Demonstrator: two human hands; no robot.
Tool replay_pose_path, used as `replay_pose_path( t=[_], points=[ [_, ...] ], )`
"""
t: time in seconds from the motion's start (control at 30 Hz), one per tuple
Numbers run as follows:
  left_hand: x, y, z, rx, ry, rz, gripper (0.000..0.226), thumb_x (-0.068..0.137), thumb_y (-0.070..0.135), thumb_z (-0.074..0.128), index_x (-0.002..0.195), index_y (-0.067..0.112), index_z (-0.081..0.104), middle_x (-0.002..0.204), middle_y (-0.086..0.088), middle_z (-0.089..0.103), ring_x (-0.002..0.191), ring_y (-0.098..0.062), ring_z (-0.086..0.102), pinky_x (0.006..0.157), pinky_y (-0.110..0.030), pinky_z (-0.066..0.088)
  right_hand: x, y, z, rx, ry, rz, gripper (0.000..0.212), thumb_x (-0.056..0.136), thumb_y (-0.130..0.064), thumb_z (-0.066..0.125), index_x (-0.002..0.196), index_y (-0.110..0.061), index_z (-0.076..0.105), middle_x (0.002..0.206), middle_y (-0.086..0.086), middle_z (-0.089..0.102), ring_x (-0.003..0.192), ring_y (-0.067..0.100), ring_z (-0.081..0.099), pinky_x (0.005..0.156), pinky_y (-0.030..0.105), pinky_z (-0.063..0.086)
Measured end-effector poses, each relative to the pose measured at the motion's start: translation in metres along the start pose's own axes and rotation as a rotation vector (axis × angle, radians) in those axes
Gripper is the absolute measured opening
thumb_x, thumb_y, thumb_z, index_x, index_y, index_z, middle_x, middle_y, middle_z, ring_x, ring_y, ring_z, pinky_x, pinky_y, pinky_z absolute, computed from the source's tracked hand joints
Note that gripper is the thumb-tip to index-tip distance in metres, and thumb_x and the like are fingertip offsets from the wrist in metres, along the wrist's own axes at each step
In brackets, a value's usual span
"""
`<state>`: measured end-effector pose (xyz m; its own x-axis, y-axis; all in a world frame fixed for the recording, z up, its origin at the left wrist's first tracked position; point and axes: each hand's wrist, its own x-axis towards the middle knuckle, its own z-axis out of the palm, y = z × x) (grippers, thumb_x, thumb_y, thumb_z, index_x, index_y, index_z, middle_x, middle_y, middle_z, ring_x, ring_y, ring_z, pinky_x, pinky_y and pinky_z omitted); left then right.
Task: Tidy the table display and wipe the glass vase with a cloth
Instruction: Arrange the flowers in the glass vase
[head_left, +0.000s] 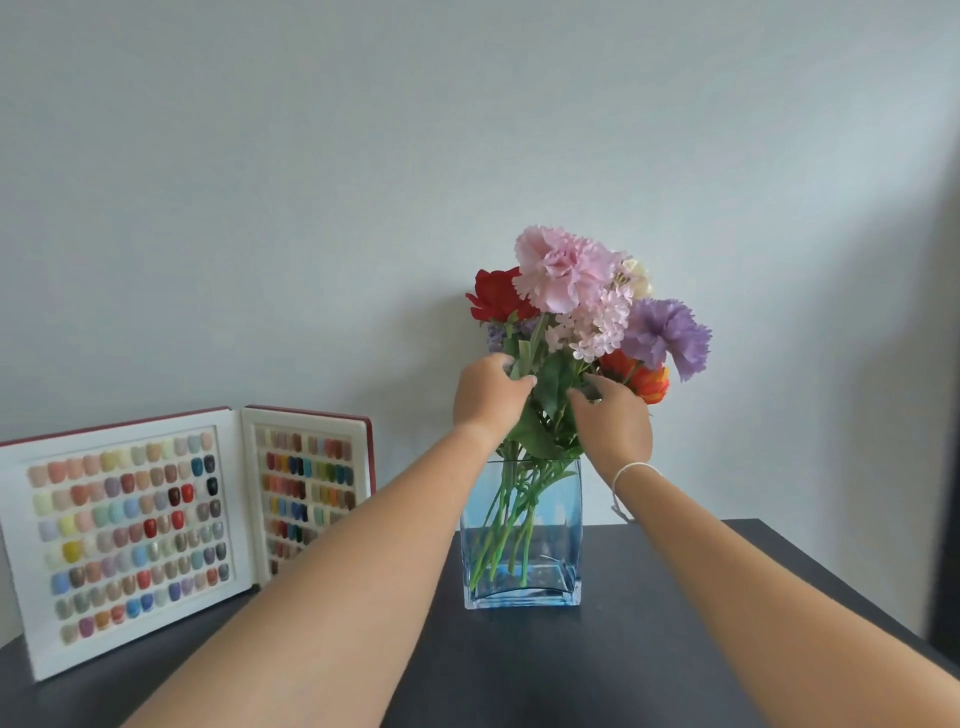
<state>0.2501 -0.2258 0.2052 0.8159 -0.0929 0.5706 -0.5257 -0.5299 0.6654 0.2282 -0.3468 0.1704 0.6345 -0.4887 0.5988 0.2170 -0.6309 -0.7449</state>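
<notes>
A square blue-tinted glass vase (521, 551) stands on the dark table (649, 623), a little right of centre. A bunch of flowers (587, 306) in pink, red, purple and orange rises from it, green stems showing through the glass. My left hand (485, 397) grips the stems and leaves on the left side, just above the vase's rim. On the right side my right hand (615, 423) curls around the foliage under the orange bloom; a thin white bracelet circles its wrist. No cloth is in view.
An open nail-colour sample book (171, 525) with a red cover stands on the table at the left, leaning toward the pale wall behind. The table's right edge runs diagonally at the right, with a dark shape beyond it.
</notes>
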Motion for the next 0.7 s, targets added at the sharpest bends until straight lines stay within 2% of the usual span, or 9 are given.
replay_pose_path(
  t=[0.1, 0.3, 0.37, 0.4, 0.43, 0.47, 0.53, 0.63, 0.7],
  points=[
    [0.003, -0.003, 0.010, 0.056, 0.018, -0.029, 0.045, 0.085, 0.019, 0.062, 0.111, -0.015, 0.049, 0.120, -0.033, 0.055, 0.106, -0.044, 0.055, 0.086, -0.047, 0.045, 0.004, 0.003, 0.007, 0.002, -0.018, 0.011, 0.029, 0.087, -0.022, 0.050, 0.110, -0.016, 0.064, 0.101, 0.009, 0.070, 0.080, 0.027, 0.061, 0.065, 0.027, 0.040],
    [0.008, -0.009, 0.015, 0.011, 0.070, -0.032, 0.035, 0.087, 0.013, 0.058, 0.104, -0.017, 0.052, 0.114, -0.032, 0.059, 0.104, -0.045, 0.056, 0.081, -0.047, 0.048, 0.010, 0.008, 0.013, 0.045, 0.009, 0.027, 0.026, 0.087, -0.019, 0.049, 0.106, -0.018, 0.067, 0.095, 0.008, 0.071, 0.070, 0.023, 0.058, 0.061, 0.026, 0.039],
    [0.011, -0.015, 0.013, -0.018, 0.086, -0.028, 0.023, 0.086, 0.012, 0.058, 0.074, -0.008, 0.058, 0.086, -0.026, 0.065, 0.085, -0.039, 0.063, 0.062, -0.038, 0.047, 0.011, 0.007, 0.014, 0.064, 0.013, 0.027, 0.025, 0.086, -0.019, 0.050, 0.104, -0.017, 0.067, 0.091, 0.006, 0.070, 0.069, 0.021, 0.057, 0.060, 0.026, 0.038],
    [0.012, -0.018, 0.011, -0.023, 0.104, -0.035, 0.032, 0.086, 0.011, 0.059, 0.057, 0.003, 0.050, 0.066, -0.015, 0.058, 0.067, -0.031, 0.060, 0.051, -0.030, 0.040, 0.011, 0.005, 0.015, 0.070, 0.013, 0.025, 0.024, 0.086, -0.020, 0.051, 0.103, -0.017, 0.067, 0.090, 0.005, 0.070, 0.069, 0.021, 0.057, 0.059, 0.025, 0.038],
    [0.013, -0.024, 0.008, -0.025, 0.128, -0.036, 0.041, 0.086, 0.012, 0.059, 0.051, 0.010, 0.039, 0.055, -0.006, 0.047, 0.053, -0.022, 0.050, 0.045, -0.024, 0.032, 0.012, 0.003, 0.016, 0.073, 0.012, 0.021, 0.023, 0.086, -0.020, 0.052, 0.103, -0.018, 0.067, 0.089, 0.005, 0.070, 0.070, 0.022, 0.058, 0.060, 0.025, 0.038],
    [0.014, -0.028, 0.004, -0.039, 0.150, -0.047, 0.044, 0.086, 0.012, 0.059, 0.050, 0.012, 0.034, 0.051, -0.001, 0.040, 0.048, -0.018, 0.039, 0.042, -0.021, 0.026, 0.012, 0.001, 0.018, 0.073, 0.009, 0.016, 0.022, 0.086, -0.021, 0.052, 0.101, -0.018, 0.068, 0.090, 0.005, 0.070, 0.073, 0.023, 0.059, 0.060, 0.026, 0.038],
    [0.015, -0.039, -0.005, -0.065, 0.201, -0.064, 0.045, 0.085, 0.012, 0.061, 0.049, 0.013, 0.033, 0.050, 0.002, 0.038, 0.047, -0.014, 0.032, 0.038, -0.015, 0.024, 0.013, -0.005, 0.023, 0.076, 0.002, 0.008, 0.020, 0.085, -0.022, 0.054, 0.098, -0.018, 0.069, 0.091, 0.005, 0.071, 0.078, 0.025, 0.060, 0.062, 0.026, 0.039],
    [0.013, -0.056, -0.017, -0.087, 0.268, -0.121, 0.045, 0.084, 0.013, 0.061, 0.049, 0.013, 0.034, 0.051, 0.002, 0.041, 0.049, -0.012, 0.035, 0.040, -0.016, 0.023, 0.014, -0.015, 0.031, 0.072, -0.017, -0.002, 0.018, 0.084, -0.024, 0.056, 0.095, -0.020, 0.069, 0.091, 0.005, 0.070, 0.086, 0.025, 0.059, 0.063, 0.028, 0.040],
    [0.010, -0.064, -0.021, -0.107, 0.300, -0.178, 0.044, 0.085, 0.014, 0.061, 0.049, 0.014, 0.035, 0.052, 0.002, 0.041, 0.051, -0.015, 0.038, 0.041, -0.018, 0.023, 0.013, -0.020, 0.037, 0.065, -0.041, -0.022, 0.018, 0.084, -0.024, 0.056, 0.096, -0.020, 0.069, 0.090, 0.004, 0.071, 0.080, 0.022, 0.058, 0.061, 0.026, 0.038]
  ],
)
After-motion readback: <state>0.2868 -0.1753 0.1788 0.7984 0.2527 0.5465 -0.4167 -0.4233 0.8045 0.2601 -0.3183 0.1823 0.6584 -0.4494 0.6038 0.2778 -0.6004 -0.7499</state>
